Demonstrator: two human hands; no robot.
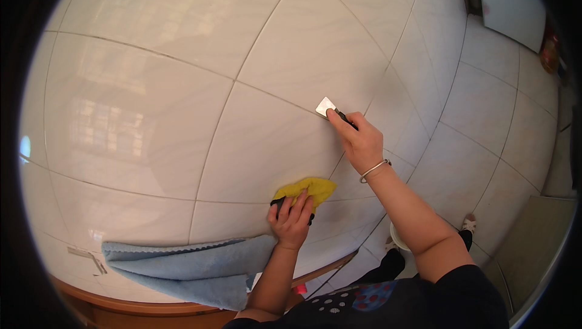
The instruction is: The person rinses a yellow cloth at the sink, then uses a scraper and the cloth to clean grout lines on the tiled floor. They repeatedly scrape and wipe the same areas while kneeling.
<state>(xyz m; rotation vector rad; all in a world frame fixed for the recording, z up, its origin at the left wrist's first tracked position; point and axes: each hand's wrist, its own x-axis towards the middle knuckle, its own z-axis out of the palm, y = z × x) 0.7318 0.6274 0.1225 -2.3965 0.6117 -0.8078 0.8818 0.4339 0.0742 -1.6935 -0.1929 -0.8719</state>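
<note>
My right hand [362, 140] grips the dark handle of a scraper, probably a putty knife. Its flat metal blade [325, 107] lies against the tiled wall [273, 147], close to a grout line. Lower and to the left, my left hand [291, 222] presses a yellow cloth [320, 189] with dark parts to the tiles, its fingers spread over it. A folded light blue towel [191, 267] lies left of my left forearm, along the wooden edge. How the towel is held up cannot be told.
A brown wooden edge [159, 308] runs along the bottom left. Floor tiles [473, 124] stretch along the right, with a pale panel [514, 6] at the top right. A whitish round container [399, 238] stands near my feet, partly hidden by my right arm.
</note>
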